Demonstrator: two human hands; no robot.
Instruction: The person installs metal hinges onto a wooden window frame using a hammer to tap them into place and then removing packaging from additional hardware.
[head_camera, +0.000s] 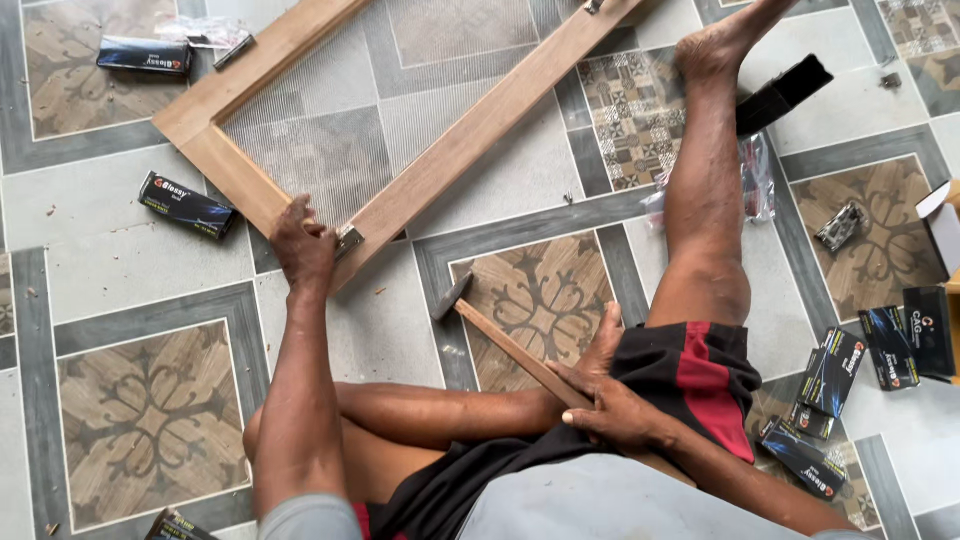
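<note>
Seated on patterned tile floor, one leg stretched out, other folded under.

Left hand: pressed down on near corner of wooden frame, fingers curled over the rail edge, grip closed on the wood. Small metal hinge just beside the fingertips, at the frame's corner. Frame flat on floor, running up and away to the top edge.

Right hand: wrapped around wooden handle of hammer, grip tight, low on the shaft near the lap. Hammer head resting on the tile, pointing toward frame corner, near it but not touching. Left hand and hammer head apart, bare tile between.

Packages: flat black box with red and white label, left of frame corner, lying askew. Another black box top left, beside a clear plastic bag. Cluster of black boxes right of the outstretched leg, some stacked, some tilted; one more close by the right forearm. Open white carton at right edge, cut off. Corner of one further box at bottom edge.

Hard to make out: small metal piece on tile at right, probably a hinge. Dark oblong object behind the shin, partly hidden. Far end of frame out of view. Lower end of hammer handle hidden under the hand and shorts.
</note>
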